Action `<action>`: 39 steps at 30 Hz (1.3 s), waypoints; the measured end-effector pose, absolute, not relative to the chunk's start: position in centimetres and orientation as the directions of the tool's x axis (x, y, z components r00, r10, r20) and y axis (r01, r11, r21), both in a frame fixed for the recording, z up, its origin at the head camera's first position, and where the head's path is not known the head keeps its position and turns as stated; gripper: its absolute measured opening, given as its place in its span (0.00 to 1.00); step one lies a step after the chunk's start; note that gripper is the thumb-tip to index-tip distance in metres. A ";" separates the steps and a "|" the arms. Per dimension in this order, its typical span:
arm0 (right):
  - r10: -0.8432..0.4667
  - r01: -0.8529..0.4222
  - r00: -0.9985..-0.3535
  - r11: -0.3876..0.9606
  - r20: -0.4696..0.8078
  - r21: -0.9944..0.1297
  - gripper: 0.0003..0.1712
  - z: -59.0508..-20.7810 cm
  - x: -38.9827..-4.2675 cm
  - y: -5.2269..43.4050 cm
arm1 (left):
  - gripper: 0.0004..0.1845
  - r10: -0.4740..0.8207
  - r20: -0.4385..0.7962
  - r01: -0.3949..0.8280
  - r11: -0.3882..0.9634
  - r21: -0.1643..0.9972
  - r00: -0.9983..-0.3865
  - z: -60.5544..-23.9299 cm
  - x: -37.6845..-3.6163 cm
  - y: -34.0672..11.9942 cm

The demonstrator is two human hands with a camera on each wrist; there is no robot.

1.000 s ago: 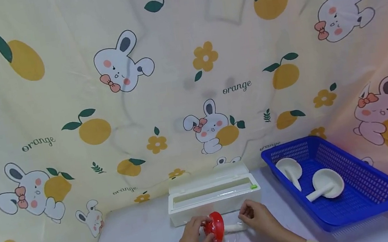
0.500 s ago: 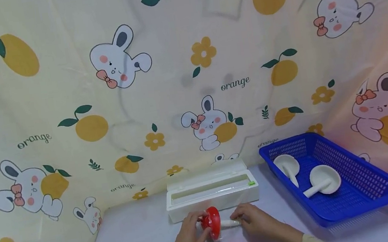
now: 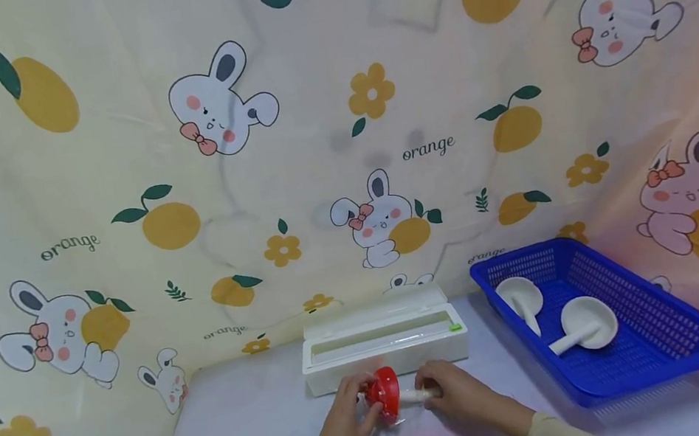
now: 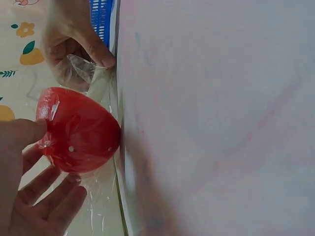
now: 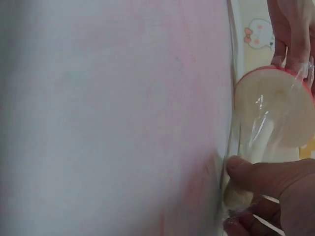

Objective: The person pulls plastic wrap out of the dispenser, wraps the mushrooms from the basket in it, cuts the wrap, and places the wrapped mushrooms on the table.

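Observation:
A toy mushroom (image 3: 388, 393) with a red cap and a white stem lies sideways between the two hands, wrapped in clear cling film (image 4: 81, 69). My left hand (image 3: 346, 425) grips the red cap from the left, thumb on one side and fingers spread round the other. On the right, my right hand (image 3: 457, 390) pinches the end of the stem (image 5: 261, 142) together with the film around it. The cap's pale flat underside shows through the film in the right wrist view. Loose film bunches up by the right fingers in the left wrist view.
Just behind the hands stands a white cling film box (image 3: 387, 365), lid raised, with a green slider (image 3: 455, 327). A blue basket (image 3: 664, 382) at the right holds two white, round-headed pieces with stems (image 3: 589, 323). A patterned cloth hangs behind the white table (image 3: 243, 412).
My right hand has moved in to the left and closed its fingers on the stem's film-covered end. The left hand keeps its grip on the cap.

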State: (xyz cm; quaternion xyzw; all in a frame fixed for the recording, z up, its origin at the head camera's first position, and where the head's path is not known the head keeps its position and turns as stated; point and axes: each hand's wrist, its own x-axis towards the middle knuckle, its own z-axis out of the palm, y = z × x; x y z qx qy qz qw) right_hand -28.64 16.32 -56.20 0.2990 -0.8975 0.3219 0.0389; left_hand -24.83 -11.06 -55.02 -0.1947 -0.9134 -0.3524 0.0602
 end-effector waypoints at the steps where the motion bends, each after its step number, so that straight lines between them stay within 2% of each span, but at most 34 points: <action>1: -0.508 -0.565 -0.818 0.616 0.271 -0.550 0.15 -56.2 -28.6 16.4 | 0.26 0.320 0.243 0.400 0.671 0.624 -0.916 -55.1 -24.8 -11.1; 4: -0.496 -0.584 -0.808 0.607 0.317 -0.539 0.13 -56.0 -28.3 16.6 | 0.28 0.359 0.283 0.455 0.649 0.609 -0.890 -55.2 -24.8 -11.4; 7: -0.498 -0.648 -0.761 0.570 0.416 -0.505 0.12 -55.9 -28.0 17.0 | 0.37 0.398 0.350 0.529 0.623 0.576 -0.848 -55.2 -24.8 -11.8; 11: -0.506 -0.740 -0.671 0.508 0.543 -0.440 0.13 -55.6 -27.7 17.3 | 0.47 0.433 0.506 0.659 0.587 0.470 -0.746 -55.3 -25.1 -12.2; 14: -0.507 -0.763 -0.645 0.472 0.572 -0.441 0.13 -55.2 -27.6 17.6 | 0.49 0.432 0.611 0.722 0.583 0.372 -0.664 -55.4 -25.4 -12.2; 16: -0.510 -0.768 -0.640 0.451 0.575 -0.455 0.12 -54.8 -27.6 17.8 | 0.51 0.419 0.635 0.725 0.594 0.349 -0.649 -55.3 -25.5 -12.2; 18: -0.518 -0.770 -0.637 0.435 0.571 -0.466 0.12 -54.3 -27.6 17.9 | 0.52 0.406 0.620 0.704 0.612 0.361 -0.671 -55.1 -25.6 -12.2; 20: -0.529 -0.768 -0.640 0.426 0.557 -0.478 0.11 -53.8 -27.6 18.0 | 0.52 0.398 0.568 0.667 0.622 0.410 -0.720 -54.7 -25.7 -12.2; 24: -0.544 -0.722 -0.687 0.435 0.483 -0.538 0.10 -52.9 -27.9 18.3 | 0.48 0.401 0.459 0.602 0.631 0.488 -0.793 -53.8 -26.1 -12.2; 27: -0.548 -0.687 -0.716 0.444 0.433 -0.575 0.10 -52.3 -28.2 18.5 | 0.46 0.412 0.447 0.604 0.614 0.508 -0.794 -53.3 -26.5 -12.3; 31: -0.547 -0.684 -0.717 0.428 0.433 -0.591 0.12 -51.8 -28.6 18.4 | 0.42 0.408 0.450 0.605 0.590 0.534 -0.794 -53.0 -26.7 -12.2; 36: -0.524 -0.658 -0.740 0.432 0.422 -0.617 0.17 -51.1 -28.5 18.1 | 0.40 0.353 0.415 0.545 0.572 0.613 -0.838 -52.7 -27.2 -11.8; 39: -0.521 -0.605 -0.776 0.460 0.354 -0.650 0.20 -50.5 -28.4 18.0 | 0.39 0.306 0.375 0.484 0.551 0.680 -0.875 -52.2 -27.3 -11.6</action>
